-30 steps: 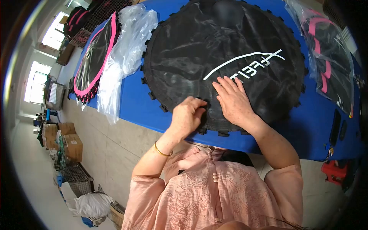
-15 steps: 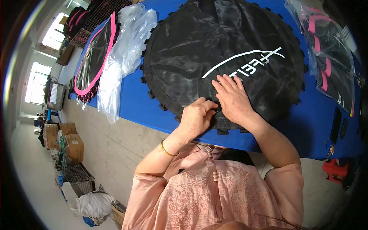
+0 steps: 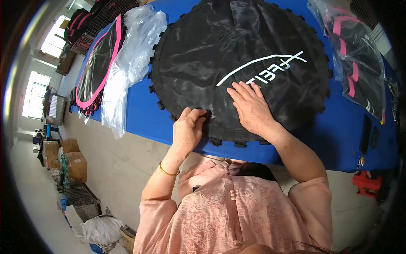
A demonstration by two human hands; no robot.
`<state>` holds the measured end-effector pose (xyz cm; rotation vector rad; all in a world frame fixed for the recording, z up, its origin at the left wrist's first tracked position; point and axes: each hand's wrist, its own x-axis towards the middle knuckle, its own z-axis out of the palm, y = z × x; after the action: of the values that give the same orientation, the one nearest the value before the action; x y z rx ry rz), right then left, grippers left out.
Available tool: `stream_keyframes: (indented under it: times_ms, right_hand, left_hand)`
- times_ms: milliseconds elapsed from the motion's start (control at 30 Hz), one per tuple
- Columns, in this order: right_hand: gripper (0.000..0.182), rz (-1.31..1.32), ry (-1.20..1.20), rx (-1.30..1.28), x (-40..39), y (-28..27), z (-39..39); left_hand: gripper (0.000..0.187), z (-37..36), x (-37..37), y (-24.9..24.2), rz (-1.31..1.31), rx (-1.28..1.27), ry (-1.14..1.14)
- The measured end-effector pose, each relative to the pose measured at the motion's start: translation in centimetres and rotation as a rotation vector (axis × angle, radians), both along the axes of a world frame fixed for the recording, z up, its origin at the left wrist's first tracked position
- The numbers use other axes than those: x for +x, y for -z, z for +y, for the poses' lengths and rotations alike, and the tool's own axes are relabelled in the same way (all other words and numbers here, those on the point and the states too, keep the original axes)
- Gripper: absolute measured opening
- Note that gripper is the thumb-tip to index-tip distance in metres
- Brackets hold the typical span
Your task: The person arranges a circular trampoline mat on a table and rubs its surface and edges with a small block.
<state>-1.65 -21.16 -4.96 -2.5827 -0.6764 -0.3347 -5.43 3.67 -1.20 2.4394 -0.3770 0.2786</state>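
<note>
A round black trampoline mat [image 3: 211, 55] with tabs along its rim and white printed lettering lies flat before me. At its near left edge, my left hand [image 3: 188, 130] has thumb and fingers closed in a pinch on the mat's border. My right hand [image 3: 252, 108] rests palm down on the mat by the lettering, fingers stretched out, holding nothing.
The mat lies on a blue-covered table [image 3: 144, 97]. Left of it are clear plastic bags [image 3: 122, 80] and a pink-edged black mat [image 3: 95, 63]. Bagged pink-and-black pieces [image 3: 355, 59] and a dark phone-like object [image 3: 365, 133] lie right. A red stool [image 3: 366, 184] stands below.
My left hand has moved left along the mat's near edge, away from the right hand. The right hand stays flat on the mat. The whole view has shifted slightly.
</note>
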Motion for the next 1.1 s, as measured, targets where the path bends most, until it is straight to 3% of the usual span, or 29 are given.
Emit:
stream_keyframes:
  times_ms: [167,400,533,633,767,833,1100]
  right_hand:
    - [0.042,0.039,0.058,0.045,0.3,-1.7,-1.6]
    - [0.044,-0.103,0.431,-0.046,-0.8,-4.0,-12.4]
    - [0.048,-0.050,0.652,-0.152,-5.3,-4.1,-17.3]
    - [0.049,-0.014,0.759,-0.080,-8.1,-2.8,-19.4]
    - [0.051,0.053,0.853,-0.049,-9.7,-0.3,-20.5]
    - [0.051,0.045,0.859,-0.057,-9.9,0.2,-20.3]
    - [0.046,0.079,0.816,0.028,-9.5,-1.3,-19.6]
  left_hand:
    - [0.017,-0.6,-0.8,0.9,-0.040,-0.002,-0.061]
    - [0.022,1.0,-1.1,1.0,-0.189,-0.094,-0.062]
    - [0.015,4.8,-1.0,0.9,-0.034,-0.241,-0.207]
    - [0.012,7.6,-0.8,1.7,0.036,-0.347,-0.290]
    - [0.010,9.2,-0.1,1.7,0.073,-0.129,-0.354]
    - [0.007,9.1,0.3,0.9,0.455,-0.441,-0.421]
    - [0.006,10.2,1.6,2.9,0.451,-0.670,-0.330]
